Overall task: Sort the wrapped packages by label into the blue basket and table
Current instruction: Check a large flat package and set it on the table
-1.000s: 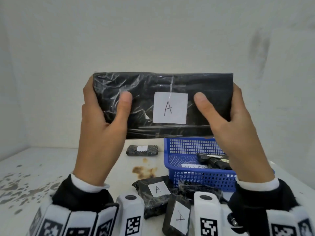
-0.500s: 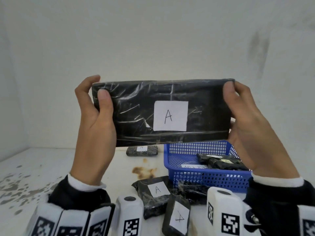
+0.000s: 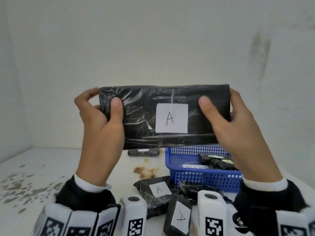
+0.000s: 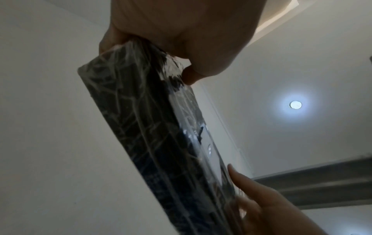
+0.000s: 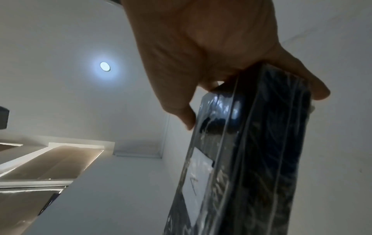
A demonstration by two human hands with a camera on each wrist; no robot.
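Note:
A long flat black wrapped package (image 3: 144,116) with a white label marked A (image 3: 171,118) is held upright in the air above the table. My left hand (image 3: 102,116) grips its left end, thumb on the front face. My right hand (image 3: 226,120) grips its right end the same way. The wrist views show the package (image 4: 153,127) edge-on (image 5: 261,159) between thumb and fingers. The blue basket (image 3: 201,183) sits on the table at the right with black packages (image 3: 216,161) inside.
On the white stained table (image 3: 42,171) lie two black packages marked A (image 3: 156,191) (image 3: 179,218) near the front, a dark unlabelled one (image 3: 192,188) beside the basket, and a small one (image 3: 143,152) at the back. White walls close the back and left.
The package has come down a little in the view. My right thumb went from the package's right edge back onto its front face; the left thumb shifted inward.

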